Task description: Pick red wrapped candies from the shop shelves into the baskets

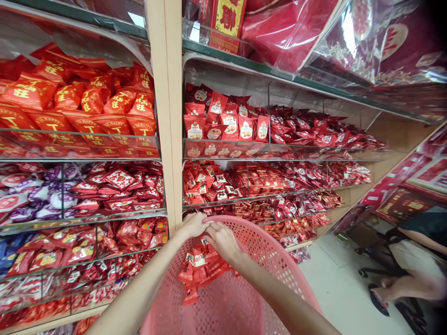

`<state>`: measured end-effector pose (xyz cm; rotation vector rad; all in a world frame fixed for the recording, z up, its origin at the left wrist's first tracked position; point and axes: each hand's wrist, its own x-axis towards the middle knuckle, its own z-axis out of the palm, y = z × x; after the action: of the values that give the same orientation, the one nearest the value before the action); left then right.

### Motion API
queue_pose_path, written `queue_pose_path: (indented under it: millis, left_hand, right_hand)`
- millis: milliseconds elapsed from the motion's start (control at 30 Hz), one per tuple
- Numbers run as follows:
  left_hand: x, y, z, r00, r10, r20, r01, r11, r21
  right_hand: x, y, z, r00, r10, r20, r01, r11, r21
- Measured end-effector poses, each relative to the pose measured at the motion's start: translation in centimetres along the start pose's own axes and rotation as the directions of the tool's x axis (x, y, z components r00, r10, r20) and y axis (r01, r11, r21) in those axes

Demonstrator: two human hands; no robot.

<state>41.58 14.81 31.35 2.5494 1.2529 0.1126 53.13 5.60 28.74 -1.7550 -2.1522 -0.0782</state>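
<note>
My left hand (pixel 193 226) is at the far rim of a large pink perforated basket (pixel 289 246), its fingers curled and close to my other hand. Right beside it, my right hand (pixel 220 240) reaches over the inside of that rim with bent fingers. What either hand grips is hidden by the fingers. Just below them, a cluster of small red snack packets (pixel 206 266) with white labels and black characters shows inside the basket. One red packet (pixel 190 295) sits lower than the others.
Glass-fronted shelves hold red and gold bags (pixel 101 100), purple and white sweets (pixel 45 197) and red biscuit packets (pixel 228 125). A wooden post (pixel 168 107) divides the shelving. At the right, a seated person (pixel 415 256) is beside a wheeled chair on the tiled floor (pixel 331 284).
</note>
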Motion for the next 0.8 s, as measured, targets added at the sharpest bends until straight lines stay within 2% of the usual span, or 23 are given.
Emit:
queue_pose_path:
  millis: [133,300,367,433,500,567,700,800]
  left_hand:
    - [0.0,-0.1,0.1,1.000,0.018,-0.011,-0.018,1.000,0.010]
    - [0.0,-0.1,0.0,1.000,0.019,-0.003,-0.019,1.000,0.007]
    - [0.0,-0.1,0.0,1.000,0.023,-0.006,-0.023,1.000,0.005]
    - [0.0,-0.2,0.0,0.999,0.029,-0.018,-0.028,1.000,0.008]
    - [0.0,-0.2,0.1,0.999,0.041,-0.031,-0.041,0.999,0.015]
    - [0.0,-0.1,0.1,0.998,0.053,-0.044,-0.053,0.998,0.019]
    - [-0.1,0.1,0.1,0.997,0.057,-0.056,-0.056,0.998,0.027]
    - [-0.1,0.1,0.2,0.997,0.054,-0.054,-0.053,0.998,0.029]
  right_hand:
    - [0.2,-0.1,-0.2,1.000,-0.019,0.001,0.019,0.998,-0.059]
    - [0.3,0.7,-2.3,0.999,-0.032,0.006,0.031,0.986,0.166]
    - [-0.1,1.0,-3.3,0.990,-0.110,0.090,0.088,0.970,0.227]
    - [-0.6,1.1,-3.9,0.965,-0.153,0.214,0.111,0.974,0.195]
    - [-1.0,1.0,-3.8,0.942,-0.129,0.311,0.099,0.989,0.111]
    - [-1.3,0.9,-3.3,0.932,-0.105,0.346,0.094,0.994,0.049]
    - [-1.2,1.0,-2.2,0.946,-0.106,0.307,0.089,0.994,0.068]
    - [-1.1,1.1,-2.4,0.961,-0.099,0.260,0.077,0.993,0.094]
